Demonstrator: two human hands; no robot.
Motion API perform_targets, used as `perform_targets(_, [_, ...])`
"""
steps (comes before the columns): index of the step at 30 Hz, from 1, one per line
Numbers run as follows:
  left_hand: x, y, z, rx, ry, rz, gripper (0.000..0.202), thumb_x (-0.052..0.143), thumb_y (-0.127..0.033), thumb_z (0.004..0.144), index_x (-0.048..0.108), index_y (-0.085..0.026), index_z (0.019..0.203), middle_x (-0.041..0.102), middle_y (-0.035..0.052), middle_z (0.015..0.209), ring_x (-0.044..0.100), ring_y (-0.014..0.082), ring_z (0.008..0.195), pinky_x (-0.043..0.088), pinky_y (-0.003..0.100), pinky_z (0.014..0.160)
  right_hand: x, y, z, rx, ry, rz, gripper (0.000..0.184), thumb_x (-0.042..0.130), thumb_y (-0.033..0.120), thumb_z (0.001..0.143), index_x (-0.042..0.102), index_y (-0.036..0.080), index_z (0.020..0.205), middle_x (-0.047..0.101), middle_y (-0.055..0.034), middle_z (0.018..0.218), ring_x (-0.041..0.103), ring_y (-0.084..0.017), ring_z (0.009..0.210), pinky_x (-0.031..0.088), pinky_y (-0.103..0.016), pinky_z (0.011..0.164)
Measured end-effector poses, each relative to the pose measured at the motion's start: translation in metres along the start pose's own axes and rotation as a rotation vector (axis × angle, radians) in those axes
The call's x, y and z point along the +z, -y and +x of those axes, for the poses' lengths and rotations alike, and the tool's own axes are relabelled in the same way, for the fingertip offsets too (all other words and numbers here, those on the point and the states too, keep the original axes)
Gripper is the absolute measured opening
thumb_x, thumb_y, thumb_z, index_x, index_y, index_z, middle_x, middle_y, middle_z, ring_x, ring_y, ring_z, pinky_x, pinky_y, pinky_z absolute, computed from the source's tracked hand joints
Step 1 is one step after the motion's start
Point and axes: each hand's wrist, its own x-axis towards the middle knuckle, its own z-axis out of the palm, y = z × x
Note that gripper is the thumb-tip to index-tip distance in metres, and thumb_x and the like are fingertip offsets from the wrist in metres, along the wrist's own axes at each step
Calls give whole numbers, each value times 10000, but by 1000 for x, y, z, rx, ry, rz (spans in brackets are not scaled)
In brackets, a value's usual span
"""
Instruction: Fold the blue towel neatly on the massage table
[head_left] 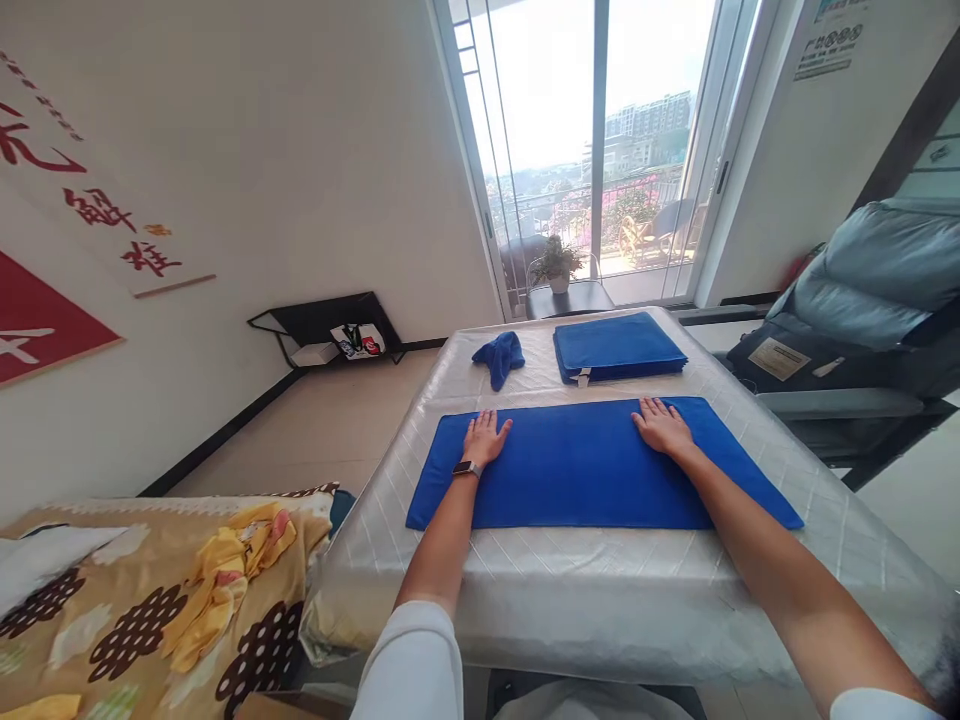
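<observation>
A blue cloth [577, 470], like a towel, lies spread flat across the plastic-covered surface in front of me. My left hand [486, 438] rests palm down on its left part, fingers stretched out, a watch on the wrist. On the right part, my right hand [663, 428] also lies flat, with its fingers extended. Neither hand grips anything. Just beyond the cloth sits a neat stack of folded blue cloths [619, 345] with a white tag at its near edge. Left of that stack is a small crumpled blue cloth [501, 358].
The cloths lie on a mattress-like surface wrapped in clear plastic [375, 545]. At the lower left is a bed with a patterned sheet [142, 610] and a yellow garment [229, 580]. A grey recliner [855, 300] stands at right. A potted plant [557, 265] is by the window.
</observation>
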Motion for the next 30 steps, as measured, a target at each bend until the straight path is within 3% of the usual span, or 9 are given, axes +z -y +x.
perform_targets(4, [-19, 91, -19, -264, 4, 39, 768, 203, -606, 1020, 315, -68, 1557, 268, 196, 1634, 254, 295, 1521, 216, 477, 1227, -15, -94, -10, 217, -42, 42, 700, 191, 436, 1023, 268, 30, 1587, 250, -170, 1650, 220, -283, 1526, 187, -506, 1234])
perform_targets(6, [-24, 116, -29, -305, 4, 50, 749, 212, -576, 1028, 318, -51, 1551, 280, 202, 1630, 261, 287, 1520, 220, 456, 1229, -22, -114, -18, 279, -75, 28, 685, 221, 397, 1019, 316, -12, 1561, 270, -193, 1638, 231, -316, 1518, 177, -510, 1236])
perform_targets(8, [-25, 119, -37, -307, -51, 72, 727, 208, -534, 1041, 326, -18, 1539, 283, 212, 1629, 245, 279, 1526, 205, 432, 1238, -27, -108, -27, 267, -174, -1, 660, 220, 350, 1020, 354, -42, 1534, 300, -207, 1624, 234, -330, 1515, 164, -505, 1238])
perform_targets(11, [-24, 80, -43, -191, -165, 90, 707, 179, -511, 1053, 353, -19, 1530, 288, 209, 1630, 231, 276, 1531, 204, 432, 1242, -26, -54, -42, 115, -292, -30, 644, 183, 330, 1029, 367, -30, 1529, 351, -196, 1605, 236, -307, 1517, 166, -486, 1239])
perform_targets(17, [-4, -76, -57, 428, -117, -16, 700, 180, -568, 1051, 386, -110, 1539, 323, 137, 1631, 234, 226, 1532, 192, 409, 1257, -4, 109, -77, -300, -73, 16, 677, 185, 442, 1027, 303, 85, 1589, 247, -114, 1658, 195, -248, 1536, 160, -430, 1251])
perform_targets(19, [6, -107, -63, 482, -68, -29, 703, 148, -564, 1053, 364, -120, 1554, 318, 124, 1634, 230, 215, 1533, 185, 403, 1260, 6, 137, -85, -355, -13, 12, 663, 180, 408, 1023, 286, 96, 1598, 211, -101, 1668, 175, -231, 1541, 144, -423, 1255])
perform_targets(21, [11, -112, -67, 452, -12, -29, 728, 136, -585, 1045, 344, -119, 1565, 312, 127, 1635, 227, 222, 1533, 183, 409, 1261, 12, 140, -90, -347, 25, 14, 671, 180, 424, 1021, 277, 99, 1601, 207, -103, 1668, 168, -228, 1543, 133, -433, 1257])
perform_targets(24, [8, -79, -75, 343, 34, -13, 763, 146, -623, 1029, 310, -122, 1581, 284, 137, 1644, 205, 243, 1538, 173, 435, 1262, 13, 101, -91, -270, 37, 2, 700, 178, 494, 1018, 262, 128, 1609, 208, -88, 1671, 162, -224, 1544, 127, -449, 1256])
perform_targets(30, [-9, 57, -117, 40, 43, 102, 747, 174, -601, 1028, 238, -127, 1602, 224, 139, 1660, 166, 266, 1545, 159, 467, 1255, -2, -59, -101, 51, -39, -50, 712, 203, 457, 997, 286, 76, 1593, 238, -116, 1662, 181, -269, 1539, 162, -490, 1248])
